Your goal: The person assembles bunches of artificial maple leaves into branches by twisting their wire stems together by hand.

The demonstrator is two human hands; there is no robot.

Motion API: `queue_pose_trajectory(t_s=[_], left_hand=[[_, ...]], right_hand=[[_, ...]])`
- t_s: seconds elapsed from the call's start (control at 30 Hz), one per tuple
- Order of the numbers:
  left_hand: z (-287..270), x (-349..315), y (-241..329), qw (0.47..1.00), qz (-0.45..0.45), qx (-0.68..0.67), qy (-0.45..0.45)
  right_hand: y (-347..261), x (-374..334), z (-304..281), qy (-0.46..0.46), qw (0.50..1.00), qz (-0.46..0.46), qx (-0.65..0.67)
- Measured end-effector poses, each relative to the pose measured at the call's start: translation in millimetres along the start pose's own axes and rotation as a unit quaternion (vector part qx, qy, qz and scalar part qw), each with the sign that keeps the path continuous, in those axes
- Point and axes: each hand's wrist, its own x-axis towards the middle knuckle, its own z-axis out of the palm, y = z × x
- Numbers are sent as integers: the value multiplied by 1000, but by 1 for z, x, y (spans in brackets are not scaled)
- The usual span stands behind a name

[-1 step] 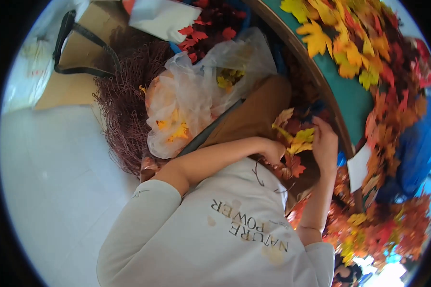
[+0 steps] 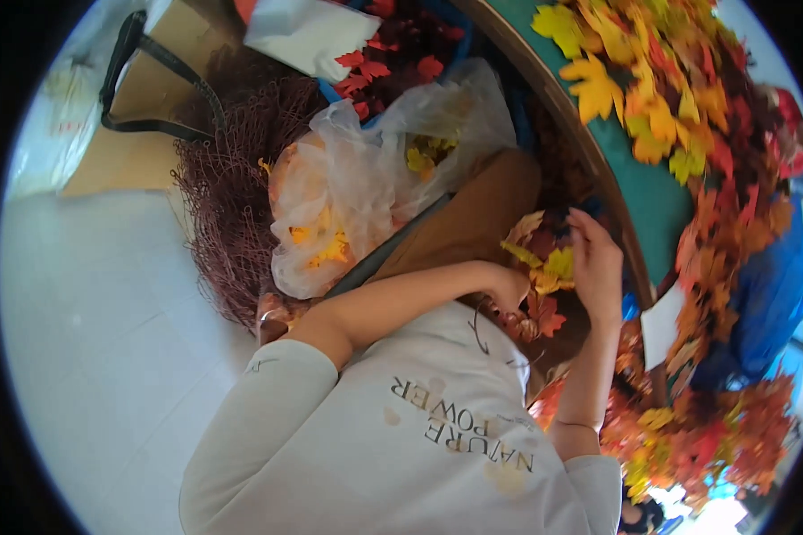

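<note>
My left hand is closed around the brown stems of an artificial maple-leaf garland, in front of my body. Its leaves are yellow, orange-red and pale brown. Thin brown wire ends stick out below the left hand, against the white shirt. On the garland's other side, my right hand curls its fingers together at the yellow leaves. The fingertips are partly hidden, and the exact spot they grip is unclear. The bunch hangs over my brown-clad lap.
A green-topped table curves along the right, heaped with yellow, orange and red leaves. To the left lie a clear plastic bag of leaves and a tangle of brown wire stems. Behind stands a cardboard box with a black strap.
My right hand has shifted slightly left, closer to the yellow leaves. The leaves have turned a little, and the left hand stays on the stems.
</note>
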Motion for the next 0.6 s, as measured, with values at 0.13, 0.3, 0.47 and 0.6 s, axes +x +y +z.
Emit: queue_pose_trajectory(t_s=[0.13,0.3,0.47,0.6], left_hand=[[-28,-7,-18,995,6,-93,32],[-24,-4,-39,903,67,-424,-4],[-27,7,-51,889,83,-450,-34],[-17,25,-68,894,64,-441,-40]], right_hand=[[-53,110,62,-74,963,-57,253],[-21,267,216,-77,981,-106,141],[-9,328,317,-115,977,-180,-11],[-17,334,359,-248,952,-156,-87]])
